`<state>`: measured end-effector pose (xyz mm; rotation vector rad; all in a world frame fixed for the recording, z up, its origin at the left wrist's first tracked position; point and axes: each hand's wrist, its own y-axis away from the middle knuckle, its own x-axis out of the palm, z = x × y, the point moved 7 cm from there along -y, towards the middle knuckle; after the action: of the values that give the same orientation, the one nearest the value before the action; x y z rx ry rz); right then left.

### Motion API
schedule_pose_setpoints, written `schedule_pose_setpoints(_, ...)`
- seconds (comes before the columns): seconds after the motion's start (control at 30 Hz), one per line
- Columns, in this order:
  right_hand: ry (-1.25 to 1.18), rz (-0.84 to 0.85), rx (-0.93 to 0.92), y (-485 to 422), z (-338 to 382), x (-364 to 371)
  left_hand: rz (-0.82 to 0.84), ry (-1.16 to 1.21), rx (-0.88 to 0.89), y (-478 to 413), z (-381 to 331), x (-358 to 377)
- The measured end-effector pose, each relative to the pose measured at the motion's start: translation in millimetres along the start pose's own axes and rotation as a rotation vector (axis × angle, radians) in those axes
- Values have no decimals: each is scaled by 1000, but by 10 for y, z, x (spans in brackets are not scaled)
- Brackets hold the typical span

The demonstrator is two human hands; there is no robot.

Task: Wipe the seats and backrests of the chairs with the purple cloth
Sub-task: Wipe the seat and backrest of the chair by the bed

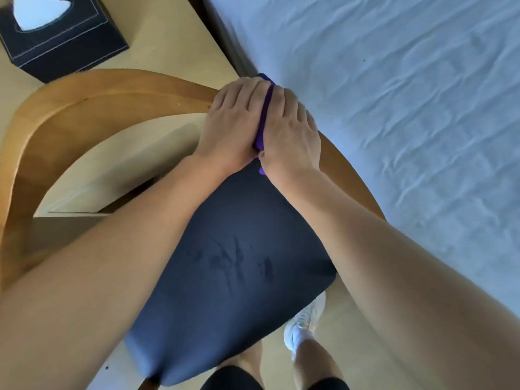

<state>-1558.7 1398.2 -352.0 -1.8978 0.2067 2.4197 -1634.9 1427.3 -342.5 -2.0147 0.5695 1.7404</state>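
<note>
I hold both hands on the purple cloth at the far right bend of the wooden backrest. I judge the cloth is draped over the rail there so that one pass rubs its top and sides together. My left hand and right hand sit side by side, fingers curled down over the cloth, which shows only as a ridge between them. The dark seat lies nearer, with the bed to the right.

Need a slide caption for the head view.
Left hand and right hand hold the purple cloth on the wooden backrest, above the dark seat.
</note>
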Motion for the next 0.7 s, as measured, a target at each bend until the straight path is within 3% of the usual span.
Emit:
schedule_pose_setpoints(0.33, 28, -26, 151, 1060, -811, -148, 13, 24, 213, 416, -1238, 71)
schedule_pose_setpoints(0.7, -48, 10, 447, 2369, -1224, -214, 32, 8, 442, 1167, -2199, 178)
